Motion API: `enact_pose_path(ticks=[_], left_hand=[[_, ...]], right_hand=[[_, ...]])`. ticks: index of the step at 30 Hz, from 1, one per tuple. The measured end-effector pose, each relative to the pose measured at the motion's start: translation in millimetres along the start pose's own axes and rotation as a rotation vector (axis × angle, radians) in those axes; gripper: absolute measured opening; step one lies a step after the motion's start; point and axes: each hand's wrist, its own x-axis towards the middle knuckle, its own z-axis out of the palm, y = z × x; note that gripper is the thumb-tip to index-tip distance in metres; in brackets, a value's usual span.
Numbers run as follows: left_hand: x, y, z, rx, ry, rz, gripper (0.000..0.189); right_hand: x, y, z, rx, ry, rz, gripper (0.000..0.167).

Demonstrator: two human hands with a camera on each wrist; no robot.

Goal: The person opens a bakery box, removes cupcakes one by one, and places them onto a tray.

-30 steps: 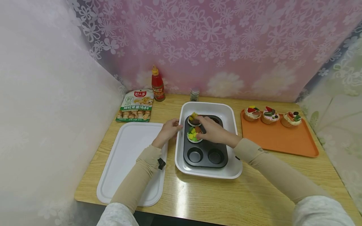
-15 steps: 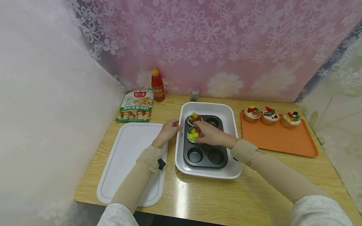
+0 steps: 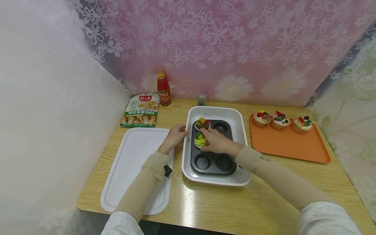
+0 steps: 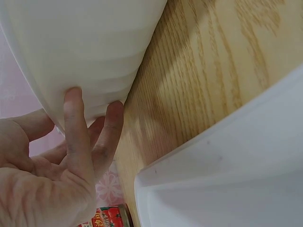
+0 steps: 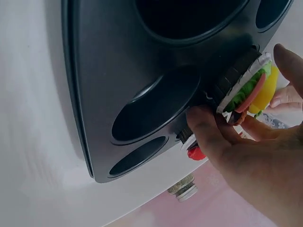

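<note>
Head cam: L hand (image 3: 175, 135) at approx 9–10 o'clk on the white tub (image 3: 217, 111), its grip pinching the rim, thumb over the edge, fingers on the outer wall per L wrist cam. R hand (image 3: 218, 141) reaches in from 4 o'clk over the dark 6-cup muffin tin (image 3: 213, 162) that lies in the tub. Its grip is spread, thumb & fingers either side of the yellow-and-green-topped cupcake (image 3: 200, 141); can't tell if the thumb touches. That cupcake sits in the tin's 9 o'clk cup, w/ part of its dark ribbed case above the cup per R wrist cam. A brown-and-yellow-topped cupcake (image 3: 201, 123) is in the 11 o'clk cup.

Rest of wood-grain desk (image 3: 205, 209), from tub: orange tray (image 3: 289, 147) at 3 o'clk w/ three fruit-topped cupcakes (image 3: 280, 120) along its 12 o'clk edge; white tray (image 3: 123, 163) at 8; soup-mix pouch (image 3: 140, 111) at 10; red sauce btl (image 3: 164, 89) w/ yellow cap at 11, beside pouch; small spice jar (image 3: 202, 99) near tub's rim at approx 12. Pink floral curtain (image 3: 205, 49) behind.
</note>
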Motion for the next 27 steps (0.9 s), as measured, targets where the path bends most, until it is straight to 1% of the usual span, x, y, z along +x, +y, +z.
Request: enact_pose_path(ticks=[3, 7, 12, 18, 23, 27], left_hand=[[0.4, -0.3, 0.5, 0.01, 0.001, 0.009, 0.043], [0.6, 0.1, 0.7, 0.022, 0.003, 0.018, 0.044], [1.8, -0.3, 0.1, 0.019, 0.007, 0.018, 0.044], [2.7, -1.4, -0.7, 0.008, 0.01, 0.018, 0.045], [2.9, -2.8, -0.3, 0.014, 0.011, 0.02, 0.045], [3.3, -3.5, 0.6, 0.012, 0.01, 0.022, 0.045]], right_hand=[[0.2, -0.2, 3.7, -0.018, 0.004, 0.02, 0.088], [0.6, 0.3, 7.4, -0.049, 0.017, 0.02, 0.088], [3.3, 1.5, 9.7, -0.077, 0.034, 0.02, 0.089], [6.3, 0.8, 11.1, -0.116, 0.038, 0.04, 0.088], [6.5, 0.5, 12.0, -0.128, 0.057, 0.037, 0.085], [5.8, 1.1, 12.9, -0.113, 0.072, 0.034, 0.084]])
